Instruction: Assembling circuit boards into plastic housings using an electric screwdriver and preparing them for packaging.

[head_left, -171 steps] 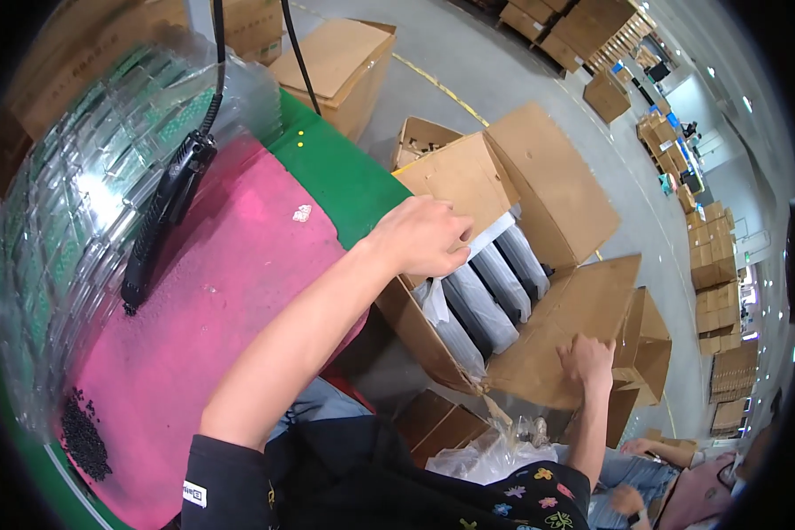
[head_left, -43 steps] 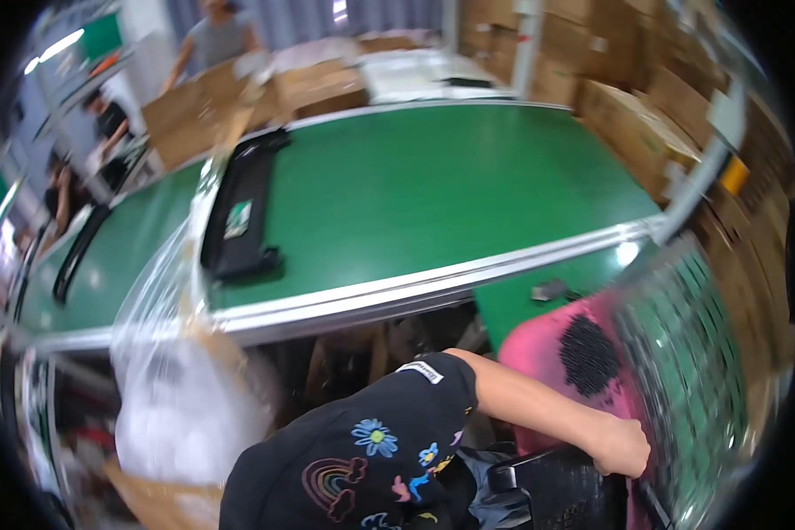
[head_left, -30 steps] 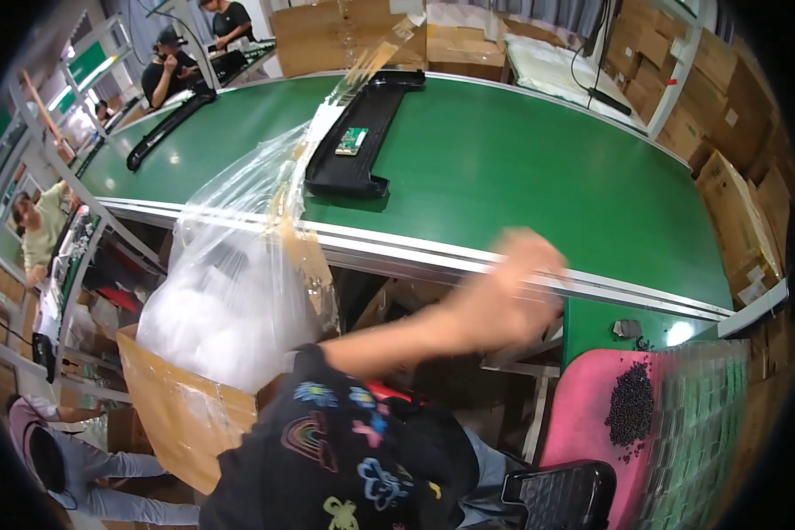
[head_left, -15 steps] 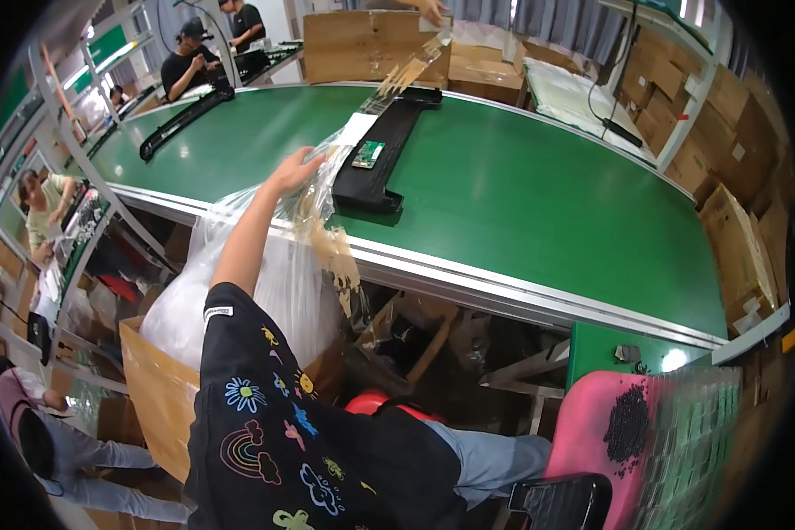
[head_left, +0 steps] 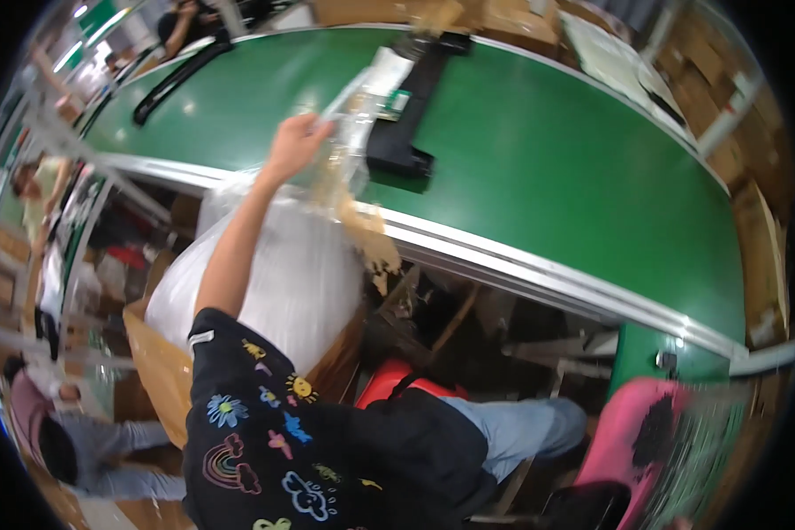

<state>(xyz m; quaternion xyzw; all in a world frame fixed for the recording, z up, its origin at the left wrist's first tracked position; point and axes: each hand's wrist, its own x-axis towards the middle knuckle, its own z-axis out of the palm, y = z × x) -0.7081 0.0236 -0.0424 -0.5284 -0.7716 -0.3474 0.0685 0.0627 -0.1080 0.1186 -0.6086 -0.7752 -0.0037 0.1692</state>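
My left hand [head_left: 296, 146] reaches over the near edge of the green work surface, with fingers closed on clear plastic film [head_left: 355, 119]. Blurred tan strips [head_left: 375, 238] run along the film and hang down over the edge. Just right of the hand lies a long black plastic housing [head_left: 402, 146]. On it is a small green circuit board [head_left: 394, 104], with a white sheet [head_left: 389, 71] partly beside it. At the bottom edge, by the pink tray, a small blurred skin-toned patch looks like my right hand [head_left: 680, 523]; its fingers cannot be made out.
Below my left arm, a cardboard box [head_left: 163, 375] holds a bulging whitish plastic bag [head_left: 274, 274]. Another long black part [head_left: 181, 79] lies at the far left of the green surface [head_left: 556, 177]. A pink tray [head_left: 605, 433] with small black pieces stands lower right. Co-workers are at left.
My left hand has closed on the film, drawing it slightly away from the housing. The whole view has shifted and blurred; the other person's hand at the far end no longer shows clearly.
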